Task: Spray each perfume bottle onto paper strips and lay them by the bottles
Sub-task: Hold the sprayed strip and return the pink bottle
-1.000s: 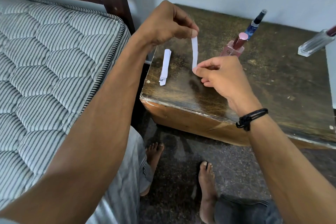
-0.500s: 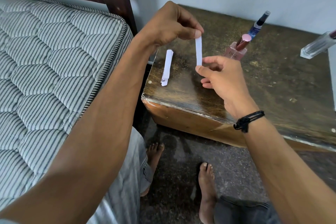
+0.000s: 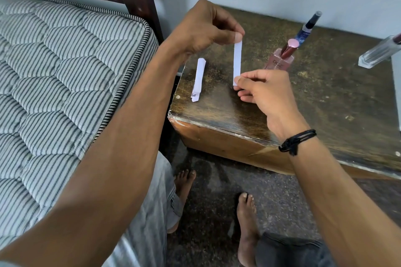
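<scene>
Over the counter [image 3: 325, 102]: left hand [image 3: 201, 28] fingers pinch paper strip [image 3: 237, 60] top, right hand [image 3: 267, 93] fingers pinch its bottom. Spare strips [image 3: 198, 79] lie left; pink perfume bottle [image 3: 280, 60], blue bottle [image 3: 308, 26], clear bottle [image 3: 377, 52] behind.

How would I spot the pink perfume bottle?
Look at the worn wooden table beside the bed. Three bottles stand along its far side; the pink bottle is the nearest, just behind the right hand. Only it has a pink body and rosy cap.
</scene>
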`<state>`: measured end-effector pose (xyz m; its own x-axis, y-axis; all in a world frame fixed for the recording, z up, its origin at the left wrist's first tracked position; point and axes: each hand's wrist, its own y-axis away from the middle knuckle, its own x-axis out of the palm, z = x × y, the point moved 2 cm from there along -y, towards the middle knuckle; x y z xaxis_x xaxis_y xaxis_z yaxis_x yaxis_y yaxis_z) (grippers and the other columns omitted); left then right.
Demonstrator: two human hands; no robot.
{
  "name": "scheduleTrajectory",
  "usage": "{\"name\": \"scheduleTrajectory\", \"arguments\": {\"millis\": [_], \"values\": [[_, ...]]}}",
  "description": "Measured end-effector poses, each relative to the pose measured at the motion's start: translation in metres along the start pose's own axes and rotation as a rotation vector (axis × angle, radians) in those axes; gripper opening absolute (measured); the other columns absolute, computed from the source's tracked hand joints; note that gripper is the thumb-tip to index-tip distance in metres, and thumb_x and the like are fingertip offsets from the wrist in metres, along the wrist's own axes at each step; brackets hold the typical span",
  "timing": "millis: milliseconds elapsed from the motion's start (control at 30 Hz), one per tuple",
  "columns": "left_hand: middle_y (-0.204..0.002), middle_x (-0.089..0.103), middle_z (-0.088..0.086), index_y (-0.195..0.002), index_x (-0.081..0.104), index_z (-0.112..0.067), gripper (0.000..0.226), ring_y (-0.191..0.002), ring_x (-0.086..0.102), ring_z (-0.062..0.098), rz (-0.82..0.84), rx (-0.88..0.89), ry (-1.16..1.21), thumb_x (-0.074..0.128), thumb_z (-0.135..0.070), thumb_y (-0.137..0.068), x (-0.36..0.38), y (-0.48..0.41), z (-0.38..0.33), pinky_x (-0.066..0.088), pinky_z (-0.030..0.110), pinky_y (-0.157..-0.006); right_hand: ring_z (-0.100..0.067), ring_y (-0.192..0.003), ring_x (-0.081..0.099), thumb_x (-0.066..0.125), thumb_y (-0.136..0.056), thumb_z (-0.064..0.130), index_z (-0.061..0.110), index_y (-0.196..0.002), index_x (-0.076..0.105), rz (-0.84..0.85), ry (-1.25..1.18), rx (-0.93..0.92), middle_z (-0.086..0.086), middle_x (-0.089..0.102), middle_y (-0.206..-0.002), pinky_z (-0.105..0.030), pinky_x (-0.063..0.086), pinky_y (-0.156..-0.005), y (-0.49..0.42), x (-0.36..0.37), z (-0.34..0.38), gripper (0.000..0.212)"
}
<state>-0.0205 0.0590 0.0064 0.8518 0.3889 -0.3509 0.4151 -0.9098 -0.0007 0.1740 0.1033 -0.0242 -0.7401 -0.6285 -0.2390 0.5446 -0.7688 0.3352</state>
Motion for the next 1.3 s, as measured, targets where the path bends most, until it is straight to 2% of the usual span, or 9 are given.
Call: {"name": "scheduleTrajectory", "arguments": {"millis": [333, 500, 600, 733, 833, 933, 1000, 1133, 1300], "values": [[-0.093, 0.077, 0.016, -0.100, 0.076, 0.002, 0.018, -0.080, 0.069, 0.015, -0.104, -0.013, 0.090, 0.077, -0.006, -0.084, -0.004, -0.005, 0.004, 0.055, 0.023, -0.072, -0.010, -0.068, 0.070, 0.077, -0.091, 0.009, 0.012, -0.084, 0.077, -0.002, -0.106, 0.021, -0.005, 0.079, -0.080, -0.022, 0.061, -0.070, -0.009, 0.012, 0.008, 0.007], [-0.088, 0.076, 0.016, -0.101, 0.073, 0.004, 0.013, -0.076, 0.070, 0.018, -0.260, -0.077, 0.233, 0.070, 0.000, -0.089, -0.015, -0.006, 0.012, 0.053, 0.019, -0.069, -0.009, -0.066, 0.070, 0.076, -0.091, 0.006, 0.009, -0.086, 0.078, -0.036, -0.161, 0.041, -0.006, 0.079, -0.078, -0.020, 0.060, -0.067, -0.015, 0.023, 0.013, 0.006], [-0.082, 0.075, 0.010, -0.100, 0.073, 0.003, 0.012, -0.070, 0.065, 0.012, -0.385, -0.121, 0.243, 0.069, 0.000, -0.089, -0.024, -0.005, 0.017, 0.052, 0.020, -0.069, -0.009, -0.064, 0.069, 0.075, -0.091, 0.005, 0.009, -0.084, 0.078, -0.060, -0.186, 0.060, -0.005, 0.078, -0.073, -0.020, 0.060, -0.066, -0.019, 0.029, 0.014, 0.009], [-0.079, 0.075, 0.005, -0.089, 0.076, -0.007, 0.008, -0.069, 0.061, 0.011, -0.469, -0.199, 0.238, 0.071, -0.002, -0.087, -0.031, -0.003, 0.029, 0.050, 0.019, -0.067, -0.009, -0.059, 0.068, 0.075, -0.092, 0.005, 0.006, -0.082, 0.078, -0.070, -0.222, 0.113, -0.005, 0.076, -0.068, -0.018, 0.057, -0.058, -0.024, 0.039, 0.013, 0.010], [-0.081, 0.075, -0.002, -0.084, 0.078, -0.017, 0.009, -0.071, 0.064, 0.008, -0.470, -0.253, 0.167, 0.075, -0.008, -0.084, -0.036, -0.005, 0.039, 0.052, 0.022, -0.071, -0.008, -0.052, 0.065, 0.077, -0.092, 0.010, 0.006, -0.081, 0.077, -0.086, -0.273, 0.154, -0.004, 0.075, -0.064, -0.017, 0.054, -0.052, -0.031, 0.043, 0.018, 0.012], [-0.086, 0.076, -0.008, -0.087, 0.079, -0.023, 0.010, -0.086, 0.069, 0.009, -0.418, -0.293, 0.037, 0.078, -0.014, -0.082, -0.036, -0.005, 0.044, 0.056, 0.028, -0.088, -0.009, -0.044, 0.059, 0.076, -0.093, 0.013, 0.008, -0.080, 0.076, -0.099, -0.254, 0.162, -0.002, 0.073, -0.062, -0.016, 0.049, -0.045, -0.037, 0.044, 0.022, 0.014], [-0.090, 0.075, -0.010, -0.090, 0.078, -0.025, 0.012, -0.091, 0.069, 0.007, -0.394, -0.317, -0.041, 0.078, -0.016, -0.082, -0.035, -0.003, 0.044, 0.054, 0.026, -0.092, -0.009, -0.041, 0.055, 0.074, -0.094, 0.014, 0.009, -0.080, 0.075, -0.106, -0.200, 0.144, -0.002, 0.073, -0.063, -0.017, 0.043, -0.040, -0.041, 0.046, 0.022, 0.015], [-0.090, 0.073, -0.014, -0.089, 0.077, -0.029, 0.014, -0.090, 0.067, 0.006, -0.388, -0.336, -0.121, 0.077, -0.017, -0.083, -0.034, -0.001, 0.043, 0.052, 0.023, -0.088, -0.010, -0.038, 0.052, 0.073, -0.096, 0.016, 0.010, -0.080, 0.074, -0.115, -0.107, 0.086, -0.003, 0.072, -0.064, -0.019, 0.035, -0.037, -0.047, 0.051, 0.023, 0.016], [-0.085, 0.069, -0.018, -0.091, 0.075, -0.031, 0.016, -0.086, 0.063, 0.001, -0.325, -0.345, -0.180, 0.075, -0.016, -0.085, -0.030, 0.000, 0.041, 0.043, 0.015, -0.079, -0.013, -0.040, 0.053, 0.074, -0.094, 0.019, 0.011, -0.080, 0.076, -0.095, -0.037, 0.067, -0.002, 0.072, -0.062, -0.021, 0.034, -0.037, -0.056, 0.059, 0.025, 0.016]]}}
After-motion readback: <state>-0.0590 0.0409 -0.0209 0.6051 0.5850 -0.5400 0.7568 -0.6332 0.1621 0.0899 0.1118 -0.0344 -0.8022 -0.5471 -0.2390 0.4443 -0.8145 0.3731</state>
